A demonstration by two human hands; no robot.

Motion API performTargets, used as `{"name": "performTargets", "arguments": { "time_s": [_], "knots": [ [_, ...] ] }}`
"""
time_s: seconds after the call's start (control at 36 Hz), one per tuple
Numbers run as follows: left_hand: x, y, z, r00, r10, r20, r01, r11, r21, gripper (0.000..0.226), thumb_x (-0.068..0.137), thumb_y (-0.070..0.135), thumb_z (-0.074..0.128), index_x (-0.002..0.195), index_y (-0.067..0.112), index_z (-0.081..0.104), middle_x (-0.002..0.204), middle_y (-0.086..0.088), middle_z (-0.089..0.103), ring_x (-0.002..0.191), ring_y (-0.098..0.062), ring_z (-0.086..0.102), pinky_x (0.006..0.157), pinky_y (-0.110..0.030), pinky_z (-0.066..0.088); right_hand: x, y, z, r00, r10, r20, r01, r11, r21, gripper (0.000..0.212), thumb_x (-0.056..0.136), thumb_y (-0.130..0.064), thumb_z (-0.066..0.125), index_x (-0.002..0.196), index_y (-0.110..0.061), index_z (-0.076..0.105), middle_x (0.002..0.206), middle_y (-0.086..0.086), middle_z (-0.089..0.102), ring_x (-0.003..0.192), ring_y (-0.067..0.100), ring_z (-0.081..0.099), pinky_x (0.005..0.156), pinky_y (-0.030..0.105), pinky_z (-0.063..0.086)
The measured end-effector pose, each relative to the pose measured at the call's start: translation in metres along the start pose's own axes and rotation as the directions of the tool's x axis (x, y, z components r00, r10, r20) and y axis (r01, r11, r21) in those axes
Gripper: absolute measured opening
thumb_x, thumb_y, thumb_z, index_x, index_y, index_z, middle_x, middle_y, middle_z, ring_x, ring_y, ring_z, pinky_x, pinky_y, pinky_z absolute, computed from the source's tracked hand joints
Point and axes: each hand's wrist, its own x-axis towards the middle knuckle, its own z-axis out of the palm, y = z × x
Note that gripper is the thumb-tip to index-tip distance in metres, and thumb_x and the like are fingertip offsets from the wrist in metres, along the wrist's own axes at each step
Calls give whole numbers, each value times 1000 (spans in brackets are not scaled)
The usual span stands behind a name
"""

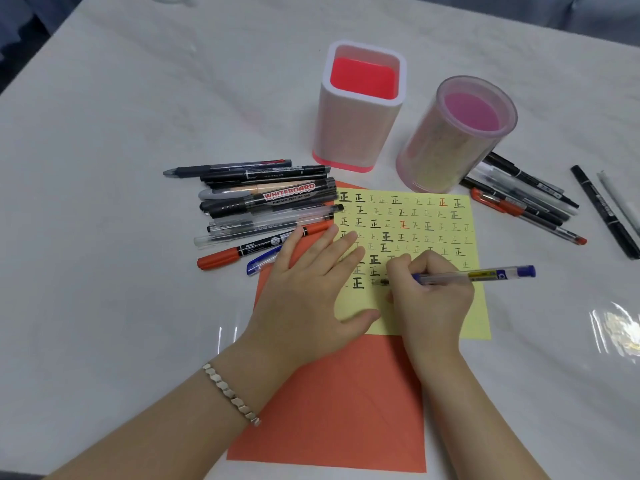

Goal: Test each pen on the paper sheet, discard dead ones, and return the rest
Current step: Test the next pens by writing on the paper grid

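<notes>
My right hand grips a clear pen with a blue cap, its tip touching the yellow paper sheet low in the rows of written marks. My left hand lies flat with straight fingers on the sheet's left edge. A pile of several pens and markers, including a black whiteboard marker, lies left of the sheet. Another group of several pens lies to the right. A square white and red pen holder and a round clear pink holder stand behind the sheet.
An orange paper sheet lies under the yellow one and reaches toward me. Two more pens lie at the far right. A white cloth under clear plastic covers the table. A bracelet is on my left wrist.
</notes>
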Motion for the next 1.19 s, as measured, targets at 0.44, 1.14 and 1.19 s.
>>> {"name": "performTargets", "arguments": {
  "time_s": [0.44,1.14,1.19],
  "knots": [
    [0,0,0,1000,2,-6,-2,1000,1,70,70,61,50,123,17,61,136,4,51,132,-13,39,112,-46,15,0,-1,-1,999,25,24,-25,1000,9,31,65,-14,53,43,-9,32,42,21,41,43,36,42,48,30,36],
    [-1,0,-3,999,35,18,-35,999,-8,62,75,57,49,119,15,63,133,1,54,130,-15,42,110,-47,17,2,-13,-9,987,160,27,-162,973,163,34,72,-18,55,48,-2,36,48,23,41,45,12,35,48,20,31],
    [-1,-1,-7,999,48,-20,-48,999,-22,52,82,49,48,118,14,63,133,0,55,129,-15,43,111,-45,18,5,-12,-11,988,151,44,-156,975,159,39,77,-19,62,47,-10,39,46,9,41,46,12,36,49,21,32]
  ]
}}
